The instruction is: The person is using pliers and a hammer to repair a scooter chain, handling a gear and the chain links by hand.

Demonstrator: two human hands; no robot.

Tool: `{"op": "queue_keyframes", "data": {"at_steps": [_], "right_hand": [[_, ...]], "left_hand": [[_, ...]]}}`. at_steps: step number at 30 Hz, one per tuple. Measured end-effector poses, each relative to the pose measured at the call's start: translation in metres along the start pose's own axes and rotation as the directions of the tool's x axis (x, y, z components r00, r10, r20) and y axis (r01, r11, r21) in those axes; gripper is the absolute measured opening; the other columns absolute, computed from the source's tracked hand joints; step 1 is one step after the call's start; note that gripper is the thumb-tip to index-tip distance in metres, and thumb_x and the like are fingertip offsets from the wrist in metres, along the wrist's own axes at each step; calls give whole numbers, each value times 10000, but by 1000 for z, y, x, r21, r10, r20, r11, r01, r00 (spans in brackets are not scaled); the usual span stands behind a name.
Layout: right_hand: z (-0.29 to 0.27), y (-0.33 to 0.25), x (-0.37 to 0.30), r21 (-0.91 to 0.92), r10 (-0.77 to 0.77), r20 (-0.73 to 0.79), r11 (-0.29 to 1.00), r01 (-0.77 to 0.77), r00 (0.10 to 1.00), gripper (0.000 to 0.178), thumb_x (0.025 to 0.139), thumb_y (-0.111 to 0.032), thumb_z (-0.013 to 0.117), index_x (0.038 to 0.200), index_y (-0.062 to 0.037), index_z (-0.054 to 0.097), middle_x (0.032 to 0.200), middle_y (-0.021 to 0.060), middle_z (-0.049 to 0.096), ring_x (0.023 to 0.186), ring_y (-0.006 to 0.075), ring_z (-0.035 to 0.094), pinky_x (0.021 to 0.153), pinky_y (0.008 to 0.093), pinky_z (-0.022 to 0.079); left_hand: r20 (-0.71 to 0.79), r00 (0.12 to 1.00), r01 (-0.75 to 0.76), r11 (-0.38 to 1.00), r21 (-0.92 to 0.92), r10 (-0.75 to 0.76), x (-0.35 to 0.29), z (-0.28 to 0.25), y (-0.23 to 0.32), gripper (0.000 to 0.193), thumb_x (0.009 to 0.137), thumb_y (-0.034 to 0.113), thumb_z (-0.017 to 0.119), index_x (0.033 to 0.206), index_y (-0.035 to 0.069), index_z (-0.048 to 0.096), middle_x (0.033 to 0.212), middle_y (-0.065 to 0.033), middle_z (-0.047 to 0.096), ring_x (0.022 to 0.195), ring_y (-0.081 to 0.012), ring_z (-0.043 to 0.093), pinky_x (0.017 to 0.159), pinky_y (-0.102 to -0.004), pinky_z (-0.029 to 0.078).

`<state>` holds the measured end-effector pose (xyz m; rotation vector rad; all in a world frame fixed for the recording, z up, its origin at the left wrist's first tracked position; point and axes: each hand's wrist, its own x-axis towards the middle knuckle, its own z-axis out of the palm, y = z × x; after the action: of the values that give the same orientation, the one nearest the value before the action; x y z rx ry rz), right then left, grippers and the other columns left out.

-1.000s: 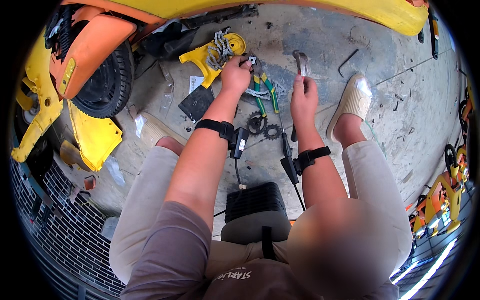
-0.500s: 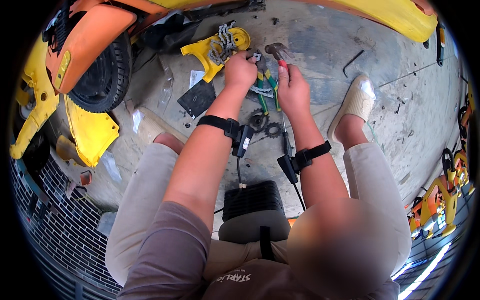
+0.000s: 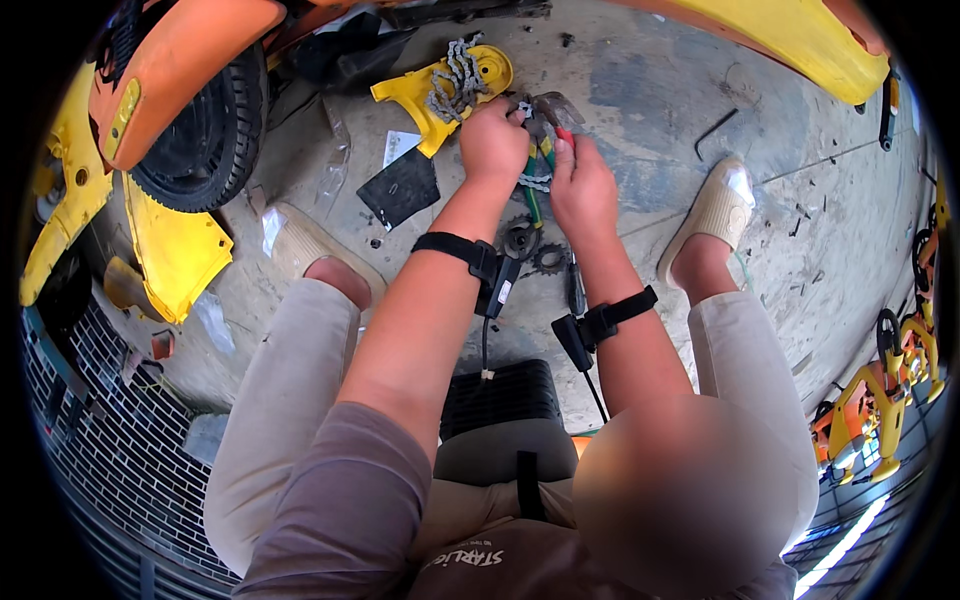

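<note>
My left hand [image 3: 495, 143] is closed, its fingertips pinching a small silvery piece of chain [image 3: 525, 107]. My right hand [image 3: 584, 186] grips a hammer [image 3: 556, 104] by its red handle, and the hammer head is right beside the left fingertips. Below and between the hands lie pliers [image 3: 533, 203] with green and yellow handles, partly covered by the hands. A short length of chain [image 3: 537, 183] rests across them. Just beyond my left hand, a longer chain [image 3: 457, 85] is heaped on a yellow bracket-like part [image 3: 432, 134].
Closer to me on the concrete floor are a toothed sprocket [image 3: 550, 259], a dark round part [image 3: 520, 238] and a screwdriver [image 3: 575, 288]. A black flat sheet [image 3: 400, 188] lies left, near a wheel [image 3: 215, 140] under orange bodywork. A hex key [image 3: 714, 134] is at right.
The hammer head has come left and slightly down toward my left fingertips. My left hand has shifted a little to the right, and the whole view has moved slightly.
</note>
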<state>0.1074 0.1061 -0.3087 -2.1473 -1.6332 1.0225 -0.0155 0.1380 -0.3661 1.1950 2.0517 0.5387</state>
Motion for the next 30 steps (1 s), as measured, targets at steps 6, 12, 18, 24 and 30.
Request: {"op": "queue_keyframes", "data": {"at_steps": [6,12,18,24,30], "right_hand": [[5,-3,-2,-38,17,-7,999,-17,1000,288,1029,-321,536,1092,-53,621,1041,251,686,928,480,651,779,538,520],[7,-2,-7,-43,-92,-150,995,86,984,298,1049,-312,536,1136,-43,632,951,262,678,867,484,647,730,516,516],[6,4,-3,-57,-54,-83,997,49,995,248,1033,-296,541,1075,-65,624,984,237,679,893,470,646,748,538,511],[11,-2,3,-99,-73,-62,993,67,995,227,1020,-288,546,1075,-83,628,1012,230,680,919,467,647,771,545,517],[14,1,0,-85,-107,-88,991,100,990,270,1044,-291,536,1083,-40,628,913,264,672,856,487,638,730,543,503]], "left_hand": [[-91,996,-30,999,-31,27,-6,7,-4,211,859,160,722,1019,29,760,1047,-215,698,999,-421,649,882,-456,513],[-111,993,-47,998,-48,41,-5,10,-6,184,870,125,694,1016,21,737,1038,-193,676,976,-414,650,851,-479,521],[-92,996,-5,997,-72,-1,-6,9,-4,175,872,122,693,999,7,729,1040,-203,673,977,-419,647,847,-483,518],[-71,997,-22,998,-51,18,-4,10,-5,181,873,118,689,1011,7,727,1042,-203,674,999,-417,644,858,-478,517],[-81,995,-60,996,-68,55,-3,10,-8,182,879,120,682,1016,8,726,1042,-200,675,990,-419,642,852,-478,518]]}}
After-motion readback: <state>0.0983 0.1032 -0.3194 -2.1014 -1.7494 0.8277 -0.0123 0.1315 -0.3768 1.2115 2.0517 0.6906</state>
